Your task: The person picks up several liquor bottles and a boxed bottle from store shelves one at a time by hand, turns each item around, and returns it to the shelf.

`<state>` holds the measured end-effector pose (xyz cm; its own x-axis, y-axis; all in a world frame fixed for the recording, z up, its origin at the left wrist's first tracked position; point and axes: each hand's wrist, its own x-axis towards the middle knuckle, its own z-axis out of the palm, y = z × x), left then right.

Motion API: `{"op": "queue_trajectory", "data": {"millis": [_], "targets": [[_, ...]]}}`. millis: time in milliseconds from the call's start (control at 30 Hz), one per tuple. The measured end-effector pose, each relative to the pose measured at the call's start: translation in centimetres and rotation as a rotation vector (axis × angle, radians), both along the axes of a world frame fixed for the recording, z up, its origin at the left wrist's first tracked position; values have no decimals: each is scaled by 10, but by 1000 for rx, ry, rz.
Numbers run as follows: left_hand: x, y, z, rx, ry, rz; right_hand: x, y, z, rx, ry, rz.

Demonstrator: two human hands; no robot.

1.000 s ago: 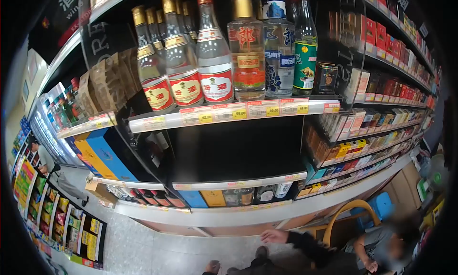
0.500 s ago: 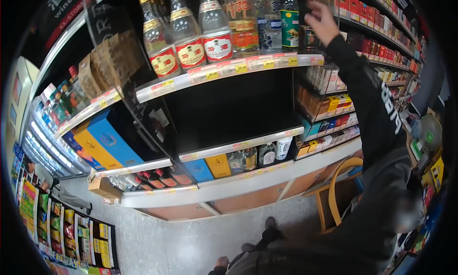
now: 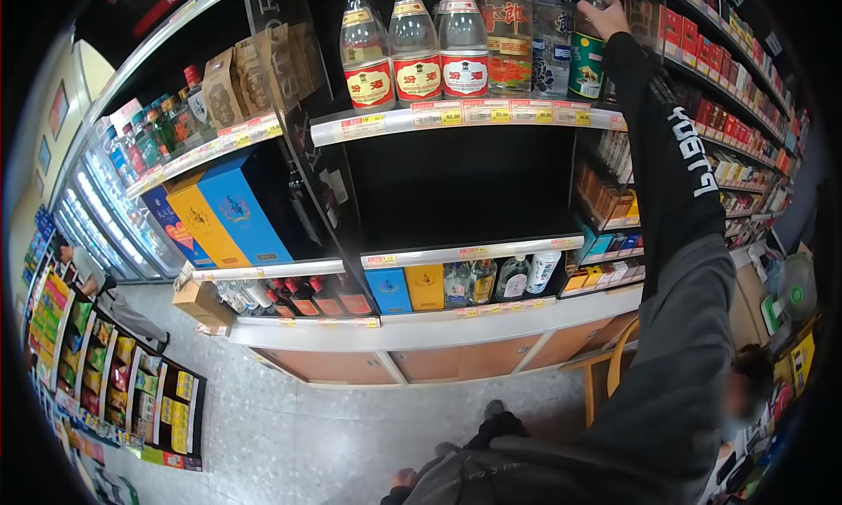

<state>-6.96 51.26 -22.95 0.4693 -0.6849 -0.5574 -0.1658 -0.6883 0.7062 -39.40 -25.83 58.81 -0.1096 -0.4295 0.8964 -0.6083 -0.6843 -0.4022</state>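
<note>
My right hand reaches up to the top shelf, its fingers closed round the upper part of a green-labelled liquor bottle. The bottle stands upright at the right end of the row. Beside it are a clear bottle with blue flower decoration and a bottle with red lettering. Further left stand clear bottles with red-and-white labels. Low at the bottom edge, my left hand hangs near my body. It is small and partly hidden, so its fingers cannot be made out.
Price tags line the white shelf edge. Boxed bottles fill the left shelf, and small bottles stand lower down. Cigarette-style packs line the right. A wooden chair is at lower right. Another person is at far left.
My right hand has come down from above onto the green-labelled bottle and closed round it. The view has shifted, so the shelves appear further right and the left side shows more.
</note>
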Motion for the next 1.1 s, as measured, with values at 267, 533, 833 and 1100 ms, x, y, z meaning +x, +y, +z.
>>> {"op": "queue_trajectory", "data": {"millis": [267, 533, 833, 1100], "targets": [[-1, -4, -27, -118, 119, 134, -7, 61, -11, -134, -177, -8], [9, -41, 84, -412, 23, 235, -6, 182, 2, -505, -207, 412], [-30, -215, 334, -1018, 837, -279, 55, 392, -161, 252, -280, 1150], [-103, -223, 348, -1050, 749, -454, 87, 428, -395, 1269, -1122, 1100]]}}
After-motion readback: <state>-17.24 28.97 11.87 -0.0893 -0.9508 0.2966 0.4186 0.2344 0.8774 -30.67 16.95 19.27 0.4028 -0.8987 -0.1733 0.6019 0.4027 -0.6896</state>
